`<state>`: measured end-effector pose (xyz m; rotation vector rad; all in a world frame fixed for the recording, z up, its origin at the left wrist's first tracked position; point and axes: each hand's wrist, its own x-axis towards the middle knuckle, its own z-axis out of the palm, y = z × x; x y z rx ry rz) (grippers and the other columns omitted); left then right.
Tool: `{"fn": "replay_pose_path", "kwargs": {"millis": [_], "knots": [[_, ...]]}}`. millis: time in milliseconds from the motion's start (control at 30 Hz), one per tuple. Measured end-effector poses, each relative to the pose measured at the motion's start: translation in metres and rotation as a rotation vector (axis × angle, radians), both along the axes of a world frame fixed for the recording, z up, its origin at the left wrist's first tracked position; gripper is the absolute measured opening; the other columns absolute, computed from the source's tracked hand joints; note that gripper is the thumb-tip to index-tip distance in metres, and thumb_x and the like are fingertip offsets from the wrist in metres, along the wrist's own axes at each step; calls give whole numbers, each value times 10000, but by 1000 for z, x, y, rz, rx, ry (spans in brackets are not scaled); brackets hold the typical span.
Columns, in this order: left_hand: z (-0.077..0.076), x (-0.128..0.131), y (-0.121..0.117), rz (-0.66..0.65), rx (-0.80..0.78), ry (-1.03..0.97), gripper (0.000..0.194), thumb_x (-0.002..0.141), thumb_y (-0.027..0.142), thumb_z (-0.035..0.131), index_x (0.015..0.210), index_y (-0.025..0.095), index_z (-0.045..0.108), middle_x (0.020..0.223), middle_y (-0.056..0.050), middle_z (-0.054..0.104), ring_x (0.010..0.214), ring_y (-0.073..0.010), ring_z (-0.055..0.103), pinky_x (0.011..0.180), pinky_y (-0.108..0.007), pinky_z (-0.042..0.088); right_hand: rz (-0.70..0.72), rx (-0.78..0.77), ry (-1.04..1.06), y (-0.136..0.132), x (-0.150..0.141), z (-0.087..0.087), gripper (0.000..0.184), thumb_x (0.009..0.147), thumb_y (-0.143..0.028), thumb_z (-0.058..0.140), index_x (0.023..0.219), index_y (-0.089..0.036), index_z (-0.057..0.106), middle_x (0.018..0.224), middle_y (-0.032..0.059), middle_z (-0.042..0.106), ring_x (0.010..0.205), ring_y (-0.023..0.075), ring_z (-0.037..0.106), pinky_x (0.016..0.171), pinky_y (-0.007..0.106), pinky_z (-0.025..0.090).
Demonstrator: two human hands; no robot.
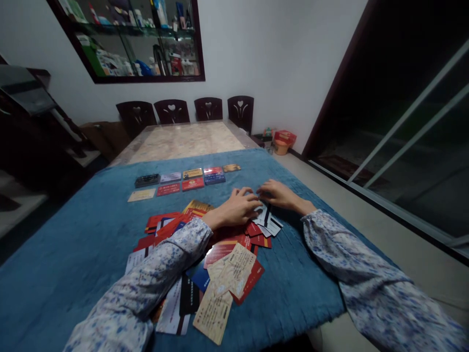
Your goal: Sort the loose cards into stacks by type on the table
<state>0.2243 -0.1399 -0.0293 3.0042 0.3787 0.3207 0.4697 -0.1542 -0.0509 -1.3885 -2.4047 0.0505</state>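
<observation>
My left hand reaches over the right side of a loose pile of cards, with its bent fingers apart above white cards. Close by on the right, my right hand has its fingers curled together toward the left fingertips. What they pinch, if anything, is hidden. Beneath my left forearm, the pile holds red cards, a black card and beige patterned cards nearest me. Part of the pile is covered by the sleeve.
Beyond the pile, sorted cards lie in two rows, including a red stack, a blue stack and a dark stack. A blue cloth covers the near table. Chairs stand at the far end.
</observation>
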Motion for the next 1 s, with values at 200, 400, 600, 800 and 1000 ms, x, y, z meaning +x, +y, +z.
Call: {"fn": "replay_pose_path", "kwargs": {"millis": [200,400,600,800,1000], "knots": [[5,0,-11,-63,-31,28,316,1053,378,485,1281,335,700,1465,-66,599,1393,-333,407,1088,-544,351,85,-11,93,-11,-2,-2,192,966,-222,606,1057,-200,774,922,92,759,907,231,642,873,379,467],[4,-1,-11,-55,-16,45,296,1038,354,510,1226,335,736,1420,-60,625,1416,-348,392,1104,-556,338,81,-21,100,-13,-1,-6,188,965,-211,619,1064,-205,780,990,103,756,936,238,633,881,386,474],[6,-5,-8,-20,21,49,286,1030,346,517,1195,330,751,1324,-65,676,1421,-343,395,1108,-552,322,94,7,100,-13,3,-11,229,960,-204,601,1099,-209,783,1072,117,764,1010,254,638,935,424,484],[6,-10,-2,35,15,32,283,1011,358,548,1190,301,759,1275,-75,707,1382,-340,426,1094,-539,321,112,-21,91,-16,3,-8,268,961,-200,580,1143,-220,775,1177,117,766,1039,255,634,958,451,488],[7,-12,1,43,10,54,271,1021,349,524,1119,263,762,1200,-68,753,1380,-336,430,1088,-534,308,105,-57,59,-18,2,-4,282,959,-264,597,1168,-207,776,1200,125,758,1067,269,615,983,457,473]]}}
